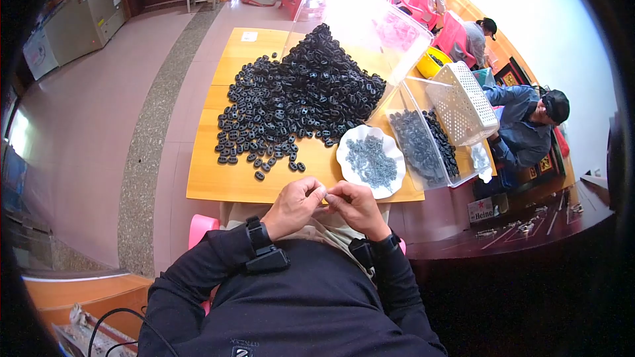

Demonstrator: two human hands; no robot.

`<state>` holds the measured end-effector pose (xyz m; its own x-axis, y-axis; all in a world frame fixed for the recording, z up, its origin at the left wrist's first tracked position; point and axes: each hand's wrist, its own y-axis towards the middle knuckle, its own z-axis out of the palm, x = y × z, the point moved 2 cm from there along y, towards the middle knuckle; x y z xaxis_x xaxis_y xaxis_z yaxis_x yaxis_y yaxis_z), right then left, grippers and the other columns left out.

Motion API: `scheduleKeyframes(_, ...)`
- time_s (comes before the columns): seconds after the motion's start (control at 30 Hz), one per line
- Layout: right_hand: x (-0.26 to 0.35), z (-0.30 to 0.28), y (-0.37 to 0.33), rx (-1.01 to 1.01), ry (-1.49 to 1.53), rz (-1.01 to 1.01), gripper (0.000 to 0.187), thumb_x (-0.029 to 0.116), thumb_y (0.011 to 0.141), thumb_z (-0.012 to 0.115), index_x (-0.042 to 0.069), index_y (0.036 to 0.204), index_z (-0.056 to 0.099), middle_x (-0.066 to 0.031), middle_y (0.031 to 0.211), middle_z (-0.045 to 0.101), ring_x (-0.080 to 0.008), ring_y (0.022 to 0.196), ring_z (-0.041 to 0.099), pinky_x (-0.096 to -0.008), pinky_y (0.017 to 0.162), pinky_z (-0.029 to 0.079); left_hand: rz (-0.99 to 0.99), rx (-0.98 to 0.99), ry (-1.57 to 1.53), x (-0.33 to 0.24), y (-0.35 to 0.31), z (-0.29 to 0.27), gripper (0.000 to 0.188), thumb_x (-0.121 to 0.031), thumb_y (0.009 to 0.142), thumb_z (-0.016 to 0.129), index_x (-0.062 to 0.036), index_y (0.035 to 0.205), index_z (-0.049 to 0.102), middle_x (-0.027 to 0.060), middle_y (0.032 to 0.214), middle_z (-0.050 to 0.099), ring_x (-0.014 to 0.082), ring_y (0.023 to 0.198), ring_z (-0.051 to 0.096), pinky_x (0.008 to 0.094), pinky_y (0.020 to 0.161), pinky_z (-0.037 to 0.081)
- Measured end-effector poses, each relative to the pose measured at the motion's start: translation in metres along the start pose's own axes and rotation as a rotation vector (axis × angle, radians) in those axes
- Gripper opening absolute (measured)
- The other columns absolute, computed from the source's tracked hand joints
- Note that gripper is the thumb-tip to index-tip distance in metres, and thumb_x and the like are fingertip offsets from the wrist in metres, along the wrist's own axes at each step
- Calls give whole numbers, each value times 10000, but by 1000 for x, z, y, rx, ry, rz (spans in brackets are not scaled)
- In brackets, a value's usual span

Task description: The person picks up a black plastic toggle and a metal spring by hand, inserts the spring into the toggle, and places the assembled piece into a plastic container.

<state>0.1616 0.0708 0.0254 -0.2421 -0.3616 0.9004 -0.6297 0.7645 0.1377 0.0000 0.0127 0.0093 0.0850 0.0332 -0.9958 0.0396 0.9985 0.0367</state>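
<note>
My left hand [296, 206] and my right hand [358, 208] meet at the table's near edge, thumbs and fingertips pinched close together. Something small and dark sits between the fingertips, too small to name. Beyond them a big heap of black oval plastic pieces [311, 86], each with two holes, spreads over the wooden table [218, 182]. A few loose black pieces [259, 176] lie just past my left hand. Close to my right hand stands a white scalloped dish [345, 166] filled with small grey metal-looking parts [372, 160].
A large clear plastic bin [370, 26] lies tipped behind the heap. At the right, a clear box [423, 149] holds more black pieces beside a white perforated basket [463, 102]. A person [529, 119] sits past the basket; several others sit farther back near a yellow bowl [433, 61].
</note>
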Motion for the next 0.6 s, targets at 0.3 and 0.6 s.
scheduleKeyframes(0.3,-1,-5,0,99,314,149,84,65,891,648,-18,874,647,3,736,638,-50,666,596,-196,579,482,-9,49,67,2,1,-2,214,-179,973,526,13,904,588,-5,761,582,47,687,528,214,601,461)
scheduleKeyframes(0.6,-4,-11,-2,136,501,251,192,167,962,567,-9,910,623,-28,739,642,-85,672,631,-208,613,507,16,47,-4,-5,0,2,196,-175,954,583,17,949,618,19,829,626,51,737,570,204,638,482)
